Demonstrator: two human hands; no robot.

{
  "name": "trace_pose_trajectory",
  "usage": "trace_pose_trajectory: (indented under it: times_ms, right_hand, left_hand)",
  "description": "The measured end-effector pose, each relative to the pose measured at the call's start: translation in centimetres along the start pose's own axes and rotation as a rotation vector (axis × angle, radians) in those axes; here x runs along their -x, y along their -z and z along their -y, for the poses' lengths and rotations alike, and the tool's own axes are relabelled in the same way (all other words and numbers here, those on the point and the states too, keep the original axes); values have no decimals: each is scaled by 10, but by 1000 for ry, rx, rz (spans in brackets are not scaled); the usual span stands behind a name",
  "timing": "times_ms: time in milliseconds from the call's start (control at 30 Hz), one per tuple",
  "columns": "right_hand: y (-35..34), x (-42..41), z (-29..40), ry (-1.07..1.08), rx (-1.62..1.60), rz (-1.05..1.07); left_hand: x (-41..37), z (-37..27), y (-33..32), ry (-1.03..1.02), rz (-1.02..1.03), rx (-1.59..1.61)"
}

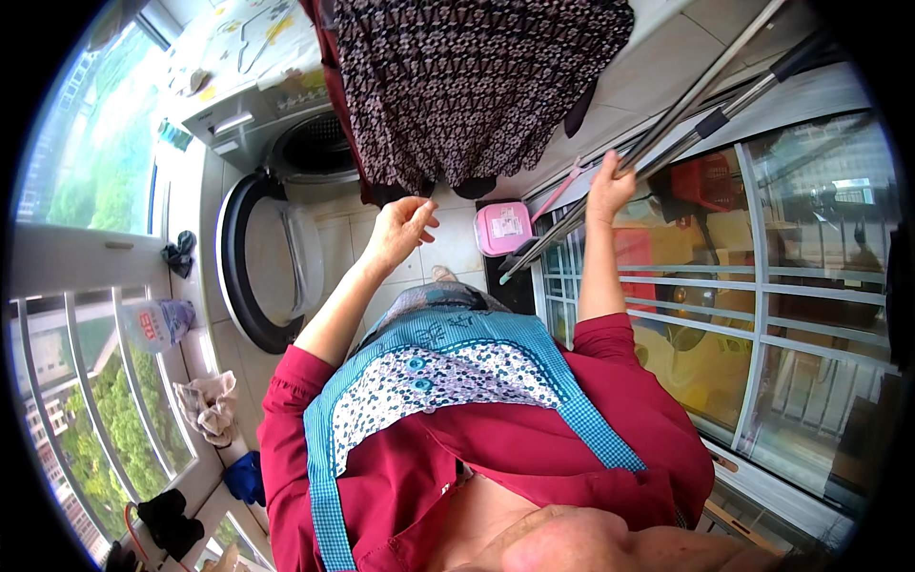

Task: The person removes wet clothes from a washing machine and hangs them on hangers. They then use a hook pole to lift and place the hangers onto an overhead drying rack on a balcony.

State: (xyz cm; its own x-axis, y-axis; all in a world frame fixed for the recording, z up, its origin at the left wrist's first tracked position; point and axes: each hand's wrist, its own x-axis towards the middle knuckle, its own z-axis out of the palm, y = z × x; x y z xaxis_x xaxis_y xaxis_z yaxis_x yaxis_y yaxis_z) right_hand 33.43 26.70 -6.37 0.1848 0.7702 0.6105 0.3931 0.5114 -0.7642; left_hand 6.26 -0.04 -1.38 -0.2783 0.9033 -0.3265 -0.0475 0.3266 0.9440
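Note:
My right hand (612, 187) is closed around a long metal pole (697, 93) that slants from the top right down towards the floor. A second metal pole with dark grips (736, 107) runs beside it; whether my fingers hold that one too, I cannot tell. My left hand (402, 232) is raised in front of my apron, fingers loosely curled, with nothing seen in it. Just beyond it hangs a dark patterned garment (472, 86), a dark red cloth at its left edge.
A front-loading washing machine (229, 118) stands at the upper left, its round door (261, 261) swung wide. A pink lidded box (502, 227) sits on the floor by the sliding glass door (686, 286). The window ledge holds a plastic bag (161, 323) and crumpled cloths (211, 407).

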Motion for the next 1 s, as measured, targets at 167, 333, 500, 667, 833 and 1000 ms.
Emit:
trace_pose_trajectory:
  times_ms: [167,333,500,667,833,1000]
  right_hand:
    - [-6,22,-13,-87,230,173]
    - [-5,18,-19,-189,112,156]
    - [7,24,-52,-158,148,47]
    - [23,0,-56,-232,407,106]
    - [42,-10,-64,-292,625,177]
    - [24,14,20,-341,947,254]
  left_hand:
    - [-6,-3,-7,9,-16,-9]
    - [-6,-9,-8,27,-11,-57]
    - [4,2,0,28,-44,-8]
    - [14,14,12,38,-56,-13]
    - [33,17,31,40,23,-73]
    - [62,44,61,75,-50,-61]
